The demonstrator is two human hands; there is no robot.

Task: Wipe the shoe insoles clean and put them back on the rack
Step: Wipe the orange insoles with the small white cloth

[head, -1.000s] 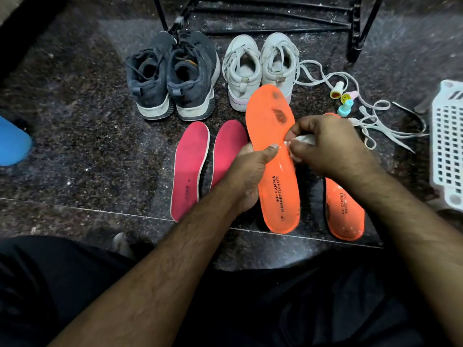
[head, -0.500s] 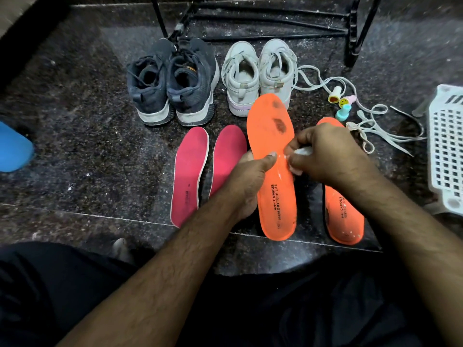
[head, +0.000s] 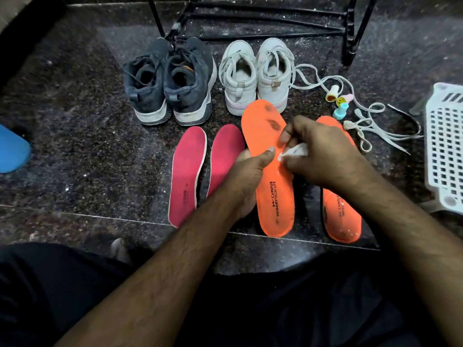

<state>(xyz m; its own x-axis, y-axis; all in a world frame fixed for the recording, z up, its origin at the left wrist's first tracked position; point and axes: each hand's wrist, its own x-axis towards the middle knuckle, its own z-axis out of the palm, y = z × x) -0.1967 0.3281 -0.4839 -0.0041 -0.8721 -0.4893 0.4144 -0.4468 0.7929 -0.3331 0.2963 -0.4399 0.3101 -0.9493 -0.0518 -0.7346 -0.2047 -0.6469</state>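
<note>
Left hand (head: 246,179) grips the long orange foam insole (head: 271,171) from its side, thumb on top, lifted above the dark speckled stone floor (head: 75,136). Right hand (head: 323,154) pinches a crumpled white wipe (head: 294,152) against it. Behind, a dark-stained toe end, then white sneakers (head: 255,73).

1. The insole (head: 273,186) I hold is bright orange with black lettering and dark smudges at its far end.
2. Its mate (head: 342,214) on the right is the same orange.
3. The two insoles (head: 186,171) to the left are deep pink.
4. My wipe (head: 295,151) is white.
5. The far shoes: a dark grey pair (head: 170,81) and a pale grey pair (head: 255,73).
6. The floor (head: 82,121) is black, speckled stone.
</note>
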